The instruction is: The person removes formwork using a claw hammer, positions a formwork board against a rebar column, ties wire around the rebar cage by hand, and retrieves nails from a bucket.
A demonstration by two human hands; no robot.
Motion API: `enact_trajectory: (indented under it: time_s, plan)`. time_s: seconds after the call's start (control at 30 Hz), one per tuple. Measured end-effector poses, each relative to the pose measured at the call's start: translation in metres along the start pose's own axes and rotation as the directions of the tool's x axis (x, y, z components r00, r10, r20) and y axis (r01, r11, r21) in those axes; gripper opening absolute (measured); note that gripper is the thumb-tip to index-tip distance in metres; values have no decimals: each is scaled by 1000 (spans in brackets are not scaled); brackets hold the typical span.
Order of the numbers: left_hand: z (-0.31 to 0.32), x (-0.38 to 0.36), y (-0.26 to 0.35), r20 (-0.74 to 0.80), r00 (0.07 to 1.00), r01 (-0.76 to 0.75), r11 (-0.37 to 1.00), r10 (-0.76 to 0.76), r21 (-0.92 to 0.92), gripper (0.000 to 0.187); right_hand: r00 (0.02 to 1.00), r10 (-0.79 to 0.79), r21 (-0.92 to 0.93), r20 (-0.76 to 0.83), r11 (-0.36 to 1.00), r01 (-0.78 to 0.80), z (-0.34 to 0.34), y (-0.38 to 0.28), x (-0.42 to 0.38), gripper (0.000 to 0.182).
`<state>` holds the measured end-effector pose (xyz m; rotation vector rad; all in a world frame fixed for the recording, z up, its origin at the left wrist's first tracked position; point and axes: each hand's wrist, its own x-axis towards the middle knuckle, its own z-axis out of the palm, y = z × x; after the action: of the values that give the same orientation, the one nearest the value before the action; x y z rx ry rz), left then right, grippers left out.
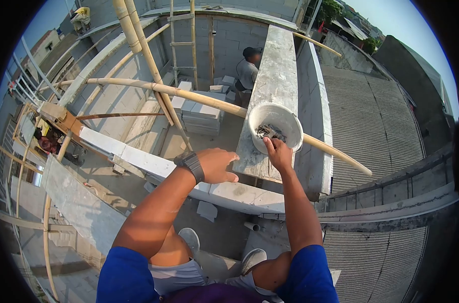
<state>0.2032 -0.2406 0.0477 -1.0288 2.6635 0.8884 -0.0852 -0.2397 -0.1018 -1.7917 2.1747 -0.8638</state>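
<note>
From the head camera I look down on a building site from a high perch. My right hand (279,153) grips the near rim of a white bucket (275,126); the fingers curl over the edge and close on it, thumb side toward me. The bucket stands on top of a grey concrete beam (275,76) that runs away from me, near its close end. Inside the bucket lies a dark grey heap of small pieces (268,132); I cannot tell what they are.

My left hand (217,165) rests just to the left of the bucket, at the near corner of the beam. Its fingers lie loosely together and slightly bent, palm down, holding nothing. A dark wristwatch (190,165) sits on the left wrist.

A long bamboo pole (204,100) crosses the view from the left, passes behind the bucket and runs on down to the right. More bamboo poles (138,45) stand up to the left of it. A white block wall top (153,164) runs beneath my left forearm.

Beyond the bucket, beside the beam, another person (247,70) stands among stacked white blocks (201,113). To the right lies a corrugated roof (370,126). My shoes (252,260) show below, well under the hands.
</note>
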Motion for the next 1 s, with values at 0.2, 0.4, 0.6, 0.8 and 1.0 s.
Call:
enact_trajectory:
  time_s: [0.2, 0.4, 0.6, 0.8, 1.0]
  plan:
    - [-2, 0, 6, 7, 1000, 6, 1000, -6, -15, 70, 1000, 12, 27, 6, 1000, -12, 2, 3, 0, 63]
    - [4, 7, 1, 37, 999, -10, 999, 12, -53, 77, 998, 58, 62, 31, 996, -60, -5, 0, -3, 65]
    - [8, 12, -1, 39, 999, -23, 999, 25, -40, 76, 993, 89, 29, 84, 995, -91, -11, -2, -2, 59]
    - [8, 15, 3, 46, 999, -21, 999, 22, -24, 74, 991, 95, 103, 99, 989, -105, -19, -6, -5, 62]
    - [10, 15, 4, 47, 999, -17, 1000, 18, -22, 74, 994, 75, 103, 78, 991, -83, -9, 0, -3, 61]
